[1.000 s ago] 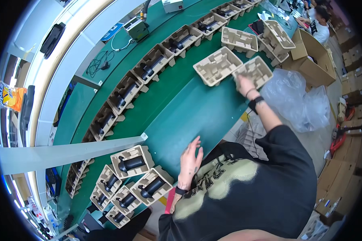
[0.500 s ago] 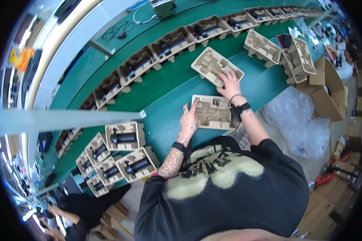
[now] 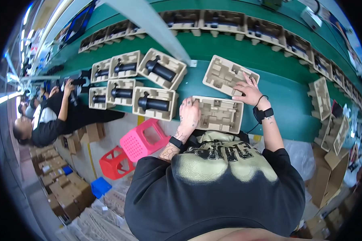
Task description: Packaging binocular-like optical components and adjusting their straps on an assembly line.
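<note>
Two empty tan moulded pulp trays lie in front of me on the green work surface. My left hand (image 3: 190,114) is closed over the left wall of the near pulp tray (image 3: 238,116), its thumb on the inner side. At the far pulp tray (image 3: 219,60), which sits at an angle, my right hand (image 3: 249,93) grips the near right corner, some fingers reaching over the rim. To the left stand several more pulp trays, each holding a black cylindrical device (image 3: 153,104) with a side handle.
A row of filled trays (image 3: 223,28) runs along the far side. A metal post (image 3: 157,30) slants down nearby. Empty trays (image 3: 321,98) and a cardboard box (image 3: 326,176) are at right. Pink (image 3: 134,142) and red stools (image 3: 116,162) stand left; a co-worker (image 3: 48,128) is beyond.
My view has swung left, bringing the stools and co-worker into fuller sight. My right hand has shifted on the far tray toward its near right corner. My left hand stays at the near tray's left edge.
</note>
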Demonstrator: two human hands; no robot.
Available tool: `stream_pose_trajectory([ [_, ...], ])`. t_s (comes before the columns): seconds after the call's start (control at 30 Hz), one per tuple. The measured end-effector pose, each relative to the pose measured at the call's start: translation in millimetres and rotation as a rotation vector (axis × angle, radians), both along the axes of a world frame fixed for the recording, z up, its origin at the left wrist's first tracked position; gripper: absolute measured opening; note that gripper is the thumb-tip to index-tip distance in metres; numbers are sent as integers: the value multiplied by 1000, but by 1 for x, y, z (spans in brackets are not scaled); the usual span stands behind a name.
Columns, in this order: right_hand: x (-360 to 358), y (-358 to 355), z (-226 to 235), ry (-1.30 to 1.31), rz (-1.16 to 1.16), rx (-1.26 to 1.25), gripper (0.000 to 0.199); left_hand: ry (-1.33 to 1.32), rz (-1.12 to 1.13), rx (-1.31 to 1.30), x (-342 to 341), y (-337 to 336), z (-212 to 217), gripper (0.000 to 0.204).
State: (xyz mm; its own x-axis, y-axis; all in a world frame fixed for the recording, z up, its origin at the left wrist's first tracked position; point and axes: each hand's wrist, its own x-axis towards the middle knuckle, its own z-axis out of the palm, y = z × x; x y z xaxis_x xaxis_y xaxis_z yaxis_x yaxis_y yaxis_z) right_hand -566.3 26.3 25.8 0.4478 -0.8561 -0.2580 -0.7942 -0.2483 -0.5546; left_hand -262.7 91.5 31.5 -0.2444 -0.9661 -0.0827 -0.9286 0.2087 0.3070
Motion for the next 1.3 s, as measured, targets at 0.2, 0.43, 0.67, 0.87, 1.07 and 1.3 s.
stream_pose_trajectory([
  [0.2,61,-20,4,-14,241,-8,63,120,69,-167,26,3,-5,36],
  [0.43,104,-24,-6,28,230,47,70,341,74,-225,84,-72,19,29],
  [0.67,113,-25,-5,32,161,59,72,-34,145,-142,115,-153,-16,34],
  [0.87,134,-11,0,-17,72,3,70,69,273,-137,96,-169,-53,58],
  [1.07,150,14,18,5,-76,-149,67,638,224,-249,162,-136,39,62],
  [1.3,99,71,20,-71,-690,-413,45,298,787,-470,476,-118,70,55],
])
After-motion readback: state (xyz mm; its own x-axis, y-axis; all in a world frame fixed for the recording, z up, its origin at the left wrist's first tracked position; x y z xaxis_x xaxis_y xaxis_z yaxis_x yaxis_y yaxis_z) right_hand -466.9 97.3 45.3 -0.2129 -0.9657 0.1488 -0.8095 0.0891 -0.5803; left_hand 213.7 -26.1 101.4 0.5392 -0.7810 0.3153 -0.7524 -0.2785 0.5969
